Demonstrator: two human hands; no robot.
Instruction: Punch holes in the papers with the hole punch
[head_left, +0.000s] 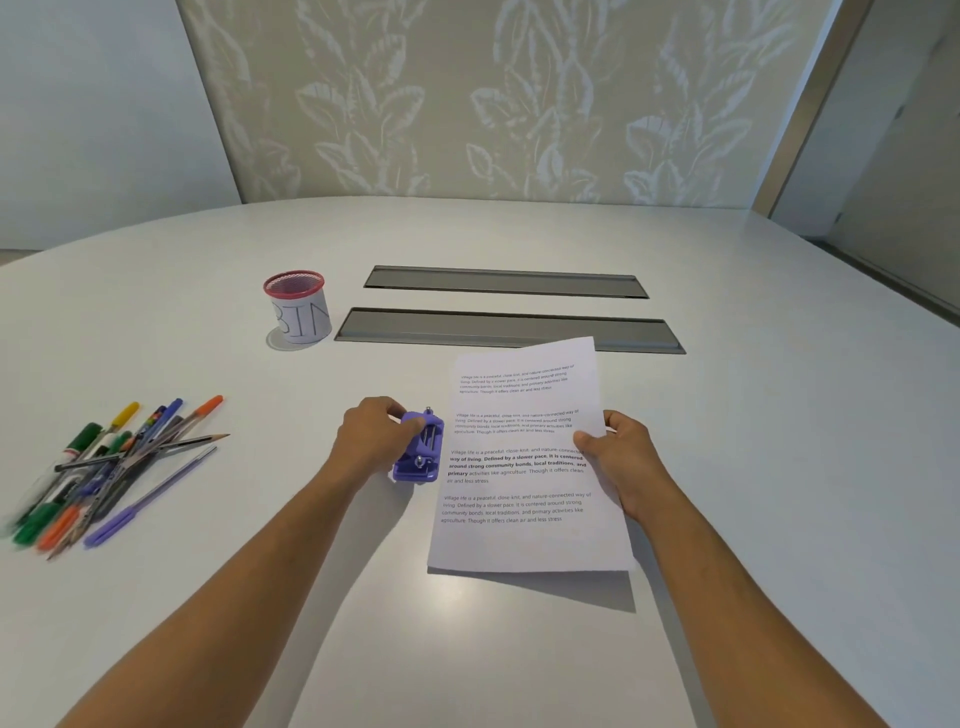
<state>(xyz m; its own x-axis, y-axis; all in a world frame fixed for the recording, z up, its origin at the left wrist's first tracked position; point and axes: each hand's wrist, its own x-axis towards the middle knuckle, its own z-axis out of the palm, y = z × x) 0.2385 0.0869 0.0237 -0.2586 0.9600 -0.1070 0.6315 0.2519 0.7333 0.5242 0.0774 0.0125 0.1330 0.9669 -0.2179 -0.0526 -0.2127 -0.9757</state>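
left hand (375, 435): fingers curled around the purple hole punch (418, 448), frame centre, punch resting on the table (519, 649).
right hand (621, 456): pinched the right edge of the papers (524, 467), thumb on top; near edge lifted, shadow beneath.
papers vs punch: left edge just beside the punch; couldn't tell if it was in the slot.
step: lining up, likely not yet pressed.
next move: seat the edge fully, then press down.
surroundings: pens (104, 467) lower left; red-rimmed cup (298, 307) marked BIN upper left.
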